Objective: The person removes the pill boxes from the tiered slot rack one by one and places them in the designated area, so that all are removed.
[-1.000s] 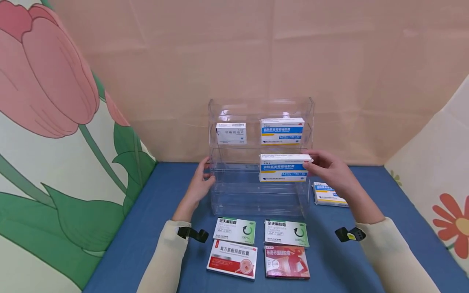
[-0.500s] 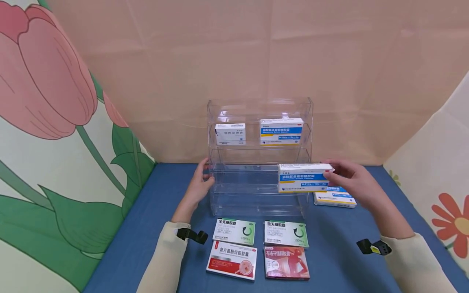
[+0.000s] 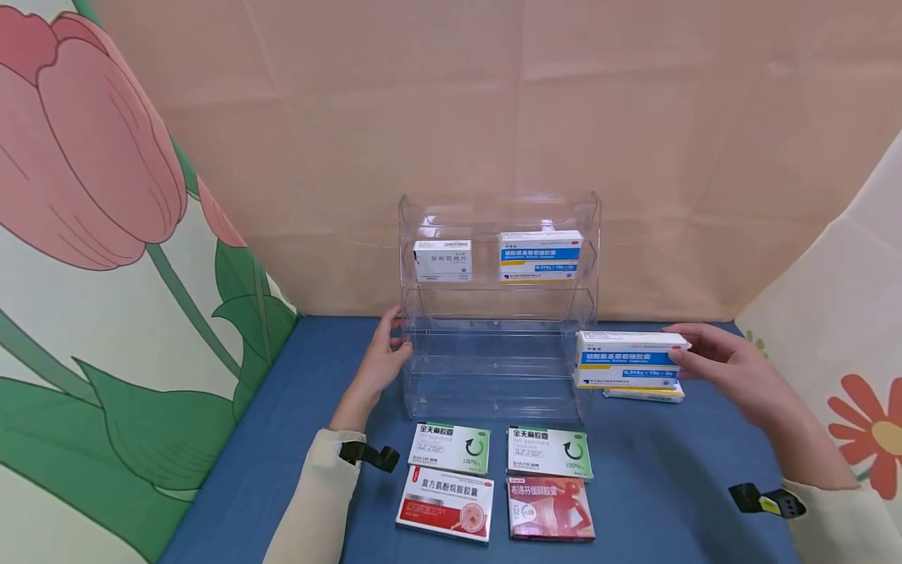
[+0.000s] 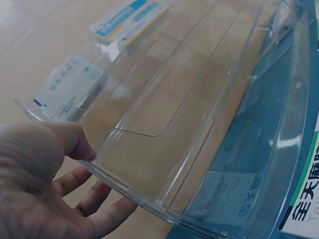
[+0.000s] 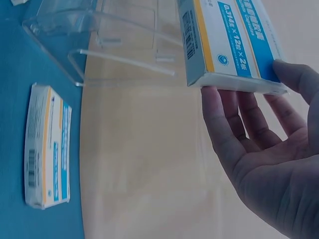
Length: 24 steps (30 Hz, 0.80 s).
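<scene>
A clear tiered display rack (image 3: 451, 341) stands on the blue table. My left hand (image 3: 379, 362) grips its left side panel, thumb in front and fingers behind, as the left wrist view also shows. By its right end, my right hand (image 3: 736, 376) pinches a blue-and-white medicine box (image 3: 627, 362), held upright in the air just off the rack's right side. Under and behind it lies a similar medicine box (image 3: 651, 394), partly hidden in the head view but whole in the right wrist view. An upper tier bears a white medicine box (image 3: 442, 262) and another blue-and-white medicine box (image 3: 540, 258).
In front of the rack lie two green-and-white medicine boxes (image 3: 451, 449), a red-and-white medicine box (image 3: 445, 505) and a pink medicine box (image 3: 551, 509). A beige backdrop (image 3: 338, 157) rises close behind the rack, and printed floral cloths flank the table.
My right hand has drawn the blue-and-white medicine box from the front of the rack's lower tiers, moving right and down, over the lying box. My left hand has stayed on the rack.
</scene>
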Motion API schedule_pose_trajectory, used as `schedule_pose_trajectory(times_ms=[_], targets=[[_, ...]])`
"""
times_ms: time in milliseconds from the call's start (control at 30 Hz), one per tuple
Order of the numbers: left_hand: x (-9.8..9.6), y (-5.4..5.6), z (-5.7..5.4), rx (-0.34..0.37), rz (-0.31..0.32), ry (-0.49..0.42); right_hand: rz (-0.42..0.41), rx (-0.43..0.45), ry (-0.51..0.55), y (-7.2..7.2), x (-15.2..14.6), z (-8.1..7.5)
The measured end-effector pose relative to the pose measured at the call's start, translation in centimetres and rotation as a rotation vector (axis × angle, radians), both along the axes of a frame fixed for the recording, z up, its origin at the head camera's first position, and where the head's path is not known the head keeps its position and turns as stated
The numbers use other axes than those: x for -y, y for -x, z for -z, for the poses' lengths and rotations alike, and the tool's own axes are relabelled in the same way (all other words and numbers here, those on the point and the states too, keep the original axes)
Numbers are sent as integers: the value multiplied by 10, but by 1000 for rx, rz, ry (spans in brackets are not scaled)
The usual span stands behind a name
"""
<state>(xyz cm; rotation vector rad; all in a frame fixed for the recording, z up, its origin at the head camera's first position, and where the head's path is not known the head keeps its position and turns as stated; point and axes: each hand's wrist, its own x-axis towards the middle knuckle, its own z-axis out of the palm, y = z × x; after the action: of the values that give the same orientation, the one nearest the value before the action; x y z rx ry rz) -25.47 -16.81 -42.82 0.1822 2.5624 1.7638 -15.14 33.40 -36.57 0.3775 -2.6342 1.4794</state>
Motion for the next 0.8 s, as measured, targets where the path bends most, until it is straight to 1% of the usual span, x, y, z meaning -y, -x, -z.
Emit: schedule_pose_trajectory(times_ms=[100, 267, 500, 800], targets=[[0, 0, 1, -2, -2, 0, 6, 9, -3, -4, -7, 2], [-1, 0, 2, -14, 0, -1, -1, 23, -39, -8, -21, 5], [0, -1, 2, -20, 11, -6, -19, 79, -10, -7, -50, 18], [1, 0, 2, -11, 17, -3, 44, 154, -1, -10, -96, 40]])
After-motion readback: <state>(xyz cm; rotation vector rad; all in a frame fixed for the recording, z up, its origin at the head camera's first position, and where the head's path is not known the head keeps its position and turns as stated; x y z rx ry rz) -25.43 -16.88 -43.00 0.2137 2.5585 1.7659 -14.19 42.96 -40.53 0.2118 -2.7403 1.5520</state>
